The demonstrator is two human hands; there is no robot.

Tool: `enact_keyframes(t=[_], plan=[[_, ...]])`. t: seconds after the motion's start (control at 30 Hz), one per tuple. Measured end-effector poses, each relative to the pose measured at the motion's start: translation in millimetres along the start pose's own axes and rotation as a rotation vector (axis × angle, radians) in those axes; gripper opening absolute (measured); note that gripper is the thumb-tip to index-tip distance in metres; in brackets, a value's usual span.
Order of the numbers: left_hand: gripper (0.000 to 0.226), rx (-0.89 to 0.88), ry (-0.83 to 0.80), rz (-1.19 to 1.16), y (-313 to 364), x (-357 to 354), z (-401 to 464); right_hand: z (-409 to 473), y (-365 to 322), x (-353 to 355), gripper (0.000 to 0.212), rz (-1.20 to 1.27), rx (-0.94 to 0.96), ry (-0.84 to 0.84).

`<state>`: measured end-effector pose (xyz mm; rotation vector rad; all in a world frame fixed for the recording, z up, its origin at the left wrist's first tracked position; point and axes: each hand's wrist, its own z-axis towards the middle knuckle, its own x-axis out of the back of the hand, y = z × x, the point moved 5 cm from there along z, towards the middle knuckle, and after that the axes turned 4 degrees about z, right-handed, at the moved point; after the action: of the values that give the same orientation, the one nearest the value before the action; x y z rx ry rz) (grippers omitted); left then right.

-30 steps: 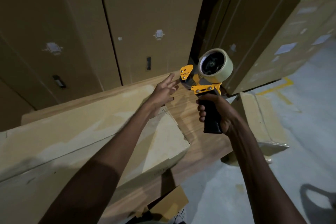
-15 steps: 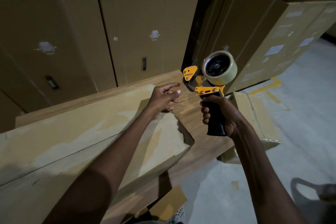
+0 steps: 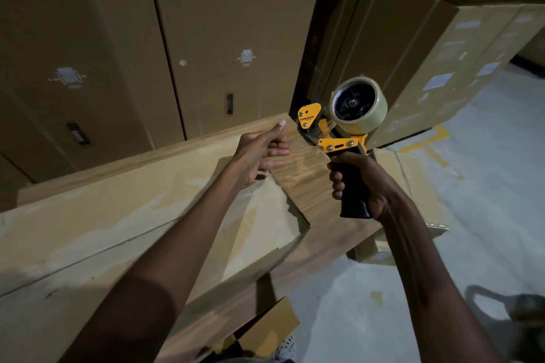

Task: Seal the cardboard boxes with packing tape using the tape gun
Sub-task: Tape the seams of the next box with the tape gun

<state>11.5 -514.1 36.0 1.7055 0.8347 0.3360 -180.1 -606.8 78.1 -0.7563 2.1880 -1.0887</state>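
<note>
My right hand (image 3: 374, 186) grips the black handle of a yellow tape gun (image 3: 339, 138) and holds it upright in the air; a roll of clear tape (image 3: 358, 103) sits on top. Just left of the gun's front, my left hand (image 3: 259, 153) hovers with its thumb raised and fingers curled inward, and I see nothing in it. Below both hands lies a long flat cardboard box (image 3: 118, 215) with a worn, pale top and a torn right end. It rests on a wooden board (image 3: 312, 194).
Tall cardboard cartons (image 3: 206, 38) stand close behind the board, and more cartons (image 3: 427, 38) are stacked at the right. A smaller open box (image 3: 413, 168) sits on the grey concrete floor (image 3: 486, 200) to the right. A cardboard scrap (image 3: 271, 330) lies near my feet.
My left hand has drawn back slightly from the gun's front, curling its fingers and raising the thumb. My right hand has kept the tape gun nearly still.
</note>
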Motion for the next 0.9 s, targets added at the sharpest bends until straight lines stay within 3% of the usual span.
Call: enact_keyframes(t=[0.13,0.37,0.57,0.77,0.9], plan=[[0.012,0.077,0.039,0.007,0,-4,3,-4,-2,6,0.014,-0.044,0.005,0.025],[0.014,0.218,0.019,0.104,14,3,16,-11,2,13,0.013,-0.14,0.01,0.007],[0.02,0.11,0.169,0.325,43,62,33,-26,8,27,0.015,-0.196,0.003,0.045],[0.017,0.069,0.118,0.402,45,66,51,-22,21,14,0.013,-0.346,0.099,0.107],[0.028,0.049,0.133,0.406,45,69,61,-19,28,9,0.015,-0.338,0.144,0.109]])
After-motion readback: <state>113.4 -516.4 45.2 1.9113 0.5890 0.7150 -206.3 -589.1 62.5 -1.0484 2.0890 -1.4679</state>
